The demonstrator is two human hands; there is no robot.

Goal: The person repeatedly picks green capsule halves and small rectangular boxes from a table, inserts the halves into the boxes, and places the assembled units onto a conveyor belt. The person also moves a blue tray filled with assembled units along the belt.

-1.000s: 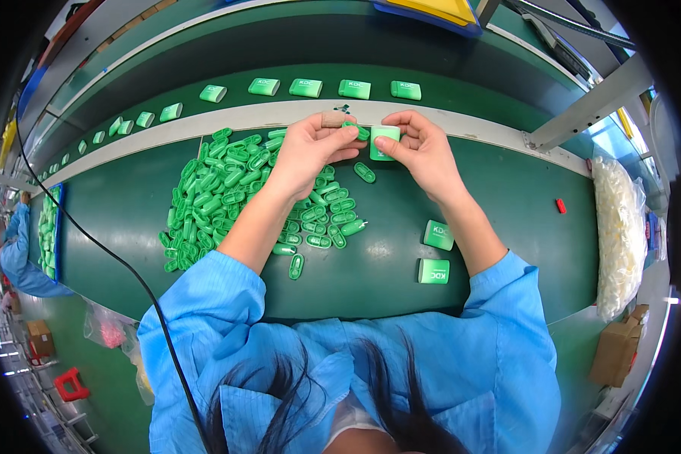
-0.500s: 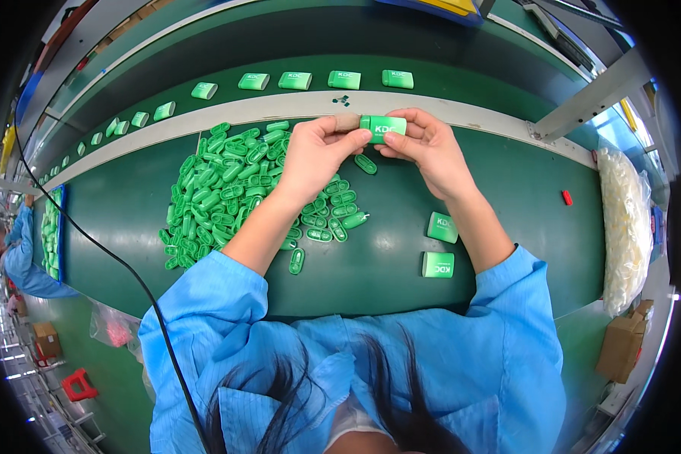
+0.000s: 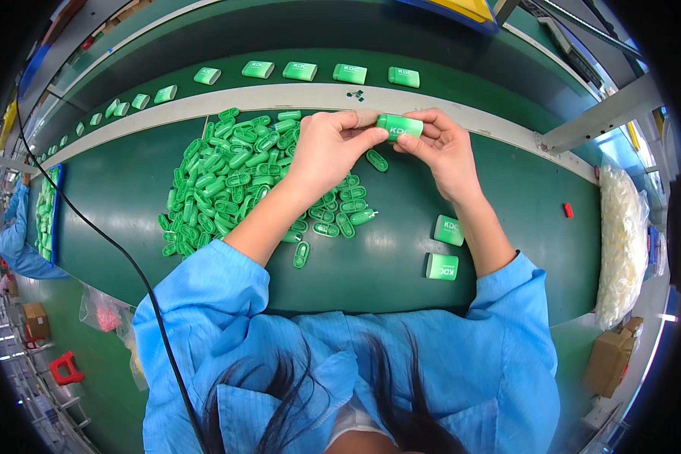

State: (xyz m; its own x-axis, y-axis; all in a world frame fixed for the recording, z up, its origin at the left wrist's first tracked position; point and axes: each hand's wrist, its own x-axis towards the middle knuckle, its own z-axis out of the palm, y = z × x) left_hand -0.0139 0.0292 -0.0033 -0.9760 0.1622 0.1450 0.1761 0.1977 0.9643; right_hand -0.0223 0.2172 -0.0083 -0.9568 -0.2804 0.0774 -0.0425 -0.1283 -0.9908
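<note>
Just below the pale rail, my left hand (image 3: 331,150) and my right hand (image 3: 448,155) pinch a small green plastic case (image 3: 399,125) with white print between fingers and thumbs. A tan covering wraps one left fingertip, at the left end of the case. Beneath my hands lies a single green oval cap (image 3: 377,160). A large heap of similar green oval pieces (image 3: 227,178) spreads to the left, partly hidden by my left forearm. Near my right forearm rest two more green cases, an upper one (image 3: 449,230) and a lower one (image 3: 441,266).
A row of green cases (image 3: 300,71) runs along the green strip beyond the pale rail (image 3: 295,96). At right are a small red piece (image 3: 568,210) and a clear bag of whitish pieces (image 3: 620,246). A black cable (image 3: 102,233) crosses at left, near another person (image 3: 15,238).
The held case has moved slightly right with both hands and rolled, so its print sits nearer its lower edge. The whole view has shifted a little.
</note>
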